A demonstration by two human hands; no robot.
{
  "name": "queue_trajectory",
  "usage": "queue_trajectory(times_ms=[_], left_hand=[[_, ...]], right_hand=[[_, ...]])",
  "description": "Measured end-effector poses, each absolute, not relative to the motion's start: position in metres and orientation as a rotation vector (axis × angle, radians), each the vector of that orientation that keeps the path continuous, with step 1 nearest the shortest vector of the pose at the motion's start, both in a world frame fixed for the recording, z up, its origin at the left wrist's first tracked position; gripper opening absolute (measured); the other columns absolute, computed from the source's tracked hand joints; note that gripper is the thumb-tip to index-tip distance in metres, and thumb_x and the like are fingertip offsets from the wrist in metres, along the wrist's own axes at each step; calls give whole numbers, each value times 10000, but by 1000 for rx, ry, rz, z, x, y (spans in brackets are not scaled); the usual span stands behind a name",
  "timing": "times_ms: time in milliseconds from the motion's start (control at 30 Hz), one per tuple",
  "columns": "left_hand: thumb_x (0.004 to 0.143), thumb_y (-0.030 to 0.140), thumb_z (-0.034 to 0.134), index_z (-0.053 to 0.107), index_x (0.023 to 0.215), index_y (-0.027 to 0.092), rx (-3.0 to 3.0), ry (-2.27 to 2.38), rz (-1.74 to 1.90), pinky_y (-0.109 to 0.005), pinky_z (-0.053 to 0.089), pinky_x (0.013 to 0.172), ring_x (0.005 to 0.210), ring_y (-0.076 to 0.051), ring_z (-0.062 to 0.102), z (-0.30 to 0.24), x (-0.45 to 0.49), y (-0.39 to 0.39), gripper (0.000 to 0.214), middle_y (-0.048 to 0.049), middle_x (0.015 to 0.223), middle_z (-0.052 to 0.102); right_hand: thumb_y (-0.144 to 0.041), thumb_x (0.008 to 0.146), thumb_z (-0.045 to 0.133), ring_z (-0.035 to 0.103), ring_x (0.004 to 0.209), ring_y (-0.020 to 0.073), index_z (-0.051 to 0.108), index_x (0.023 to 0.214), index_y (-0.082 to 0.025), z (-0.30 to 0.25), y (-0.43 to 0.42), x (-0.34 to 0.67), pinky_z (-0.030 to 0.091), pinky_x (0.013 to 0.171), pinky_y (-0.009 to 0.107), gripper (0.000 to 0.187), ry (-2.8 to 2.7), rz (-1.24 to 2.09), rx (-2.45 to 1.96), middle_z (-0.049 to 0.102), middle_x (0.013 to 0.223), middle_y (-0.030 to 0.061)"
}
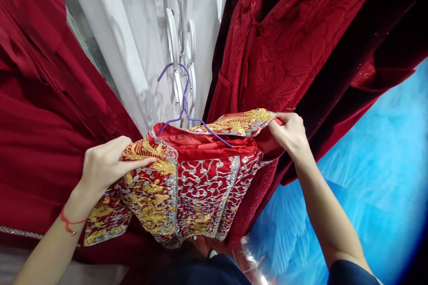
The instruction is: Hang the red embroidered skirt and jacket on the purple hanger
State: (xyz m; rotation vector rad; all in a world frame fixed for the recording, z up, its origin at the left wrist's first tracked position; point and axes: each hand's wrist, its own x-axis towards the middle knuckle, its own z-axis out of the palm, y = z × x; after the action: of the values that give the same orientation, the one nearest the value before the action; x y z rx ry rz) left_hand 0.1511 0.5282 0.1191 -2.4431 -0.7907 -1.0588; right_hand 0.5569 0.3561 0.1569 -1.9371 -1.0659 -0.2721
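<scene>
A red jacket [205,187] with gold and silver embroidery hangs open at the front on a purple hanger [184,102]. My left hand [105,160] grips its shoulder on the left, thumb lying over the gold embroidery. On the other side, my right hand [291,136] pinches the edge of the opposite front panel and holds it out to the right. The hanger's arms lie inside the collar, and the red lining shows there. Its hook stands up near white rings on the rack, though I cannot tell whether it rests on them.
Long red garments [43,75] hang on the left. A dark red patterned dress [284,53] hangs at the right, beside dark velvet. White curtain-like panels [123,40] and white chain-like rings [172,40] are behind. A blue feather-patterned surface [351,173] lies lower right.
</scene>
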Motion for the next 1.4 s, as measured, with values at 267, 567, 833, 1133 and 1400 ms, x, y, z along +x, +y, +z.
queue_trajectory(times_ms=[267, 567, 833, 1133, 1400], left_hand=[[790, 638, 674, 399, 680, 226, -2443, -849, -1036, -300, 277, 538, 569, -137, 465, 116, 158, 524, 507, 11, 649, 470], [890, 588, 533, 691, 941, 211, -2771, -893, -1012, -270, 424, 618, 752, -198, 639, 133, 183, 547, 412, -33, 877, 725], [938, 535, 470, 329, 538, 196, -2884, -1044, -1432, -276, 245, 513, 507, -88, 269, 143, 220, 562, 544, 43, 502, 290], [916, 349, 590, 652, 1154, 192, -2386, -626, -1643, -367, 492, 872, 1035, -234, 663, 117, 212, 498, 291, -98, 1112, 727], [987, 311, 490, 530, 1409, 122, -2523, 57, -1187, -363, 401, 1136, 1356, -213, 518, 63, 321, 438, 464, -112, 1426, 589]], right_hand=[[-535, 737, 651, 481, 502, 133, 558, 539, -193, 143, 353, 558, 374, 476, 240, 406, -1375, 227, -1754, 485, 491, -25], [-708, 912, 412, 556, 487, 207, 566, 541, -222, 113, 372, 568, 434, 484, 306, 631, -1151, -122, -1888, 484, 428, 27], [-652, 852, 599, 397, 509, 127, 424, 477, -237, 154, 389, 560, 358, 562, 286, 586, -1024, -481, -1900, 312, 445, -34], [-634, 772, 697, 365, 476, 97, 462, 667, -226, 101, 279, 507, 284, 498, 260, 483, -1147, -848, -1852, 448, 557, -46], [-365, 908, 579, 592, 597, 166, 558, 922, -236, 50, 286, 468, 417, 555, 267, 131, -820, -951, -1868, 658, 769, 21]])
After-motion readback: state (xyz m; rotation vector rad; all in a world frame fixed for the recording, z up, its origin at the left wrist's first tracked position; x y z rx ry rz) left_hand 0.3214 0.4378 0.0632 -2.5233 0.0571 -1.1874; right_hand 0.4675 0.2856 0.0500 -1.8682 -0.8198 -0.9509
